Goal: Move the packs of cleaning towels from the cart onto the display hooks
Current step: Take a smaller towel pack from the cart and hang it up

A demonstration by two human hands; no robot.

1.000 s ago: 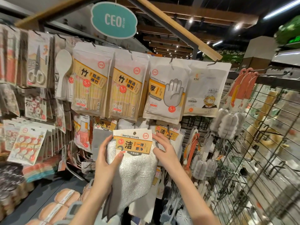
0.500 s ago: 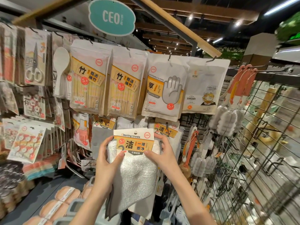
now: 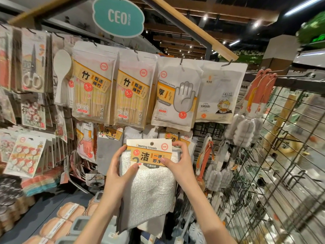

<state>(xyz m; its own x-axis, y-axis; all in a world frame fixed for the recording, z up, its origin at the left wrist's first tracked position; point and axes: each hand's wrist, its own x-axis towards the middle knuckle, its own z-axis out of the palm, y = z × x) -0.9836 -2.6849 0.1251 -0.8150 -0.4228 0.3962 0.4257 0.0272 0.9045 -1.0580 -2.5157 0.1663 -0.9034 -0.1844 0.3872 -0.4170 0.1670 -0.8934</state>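
Pack of cleaning towels (image 3: 149, 166) held up in front of the lower display row, centre of the scene, just below the bamboo chopstick packs (image 3: 112, 88) and the disposable gloves bag (image 3: 175, 95). Left hand (image 3: 119, 171) pinching the left edge of the header card, thumb on the front, fingers curled behind. Right hand (image 3: 179, 159) pinching the right edge, thumb on the card face, fingers curled over the top corner. Hang hole (image 3: 152, 143) in plain view at top centre of the card, apparently not yet on a hook.

Risks, as judgement:
- Target hook hidden behind the card; blind threading likely to miss the hole and bend or tear the card.
- Hung towel packs (image 3: 177, 138) just behind, far side; pushing in could knock one off its hook.
- Loose cloth hanging well below the card; could snag the brushes (image 3: 204, 161) at right.

Versus half a second ago: card held higher and squarer to the display, hole closer to the hung packs; both grips unchanged.
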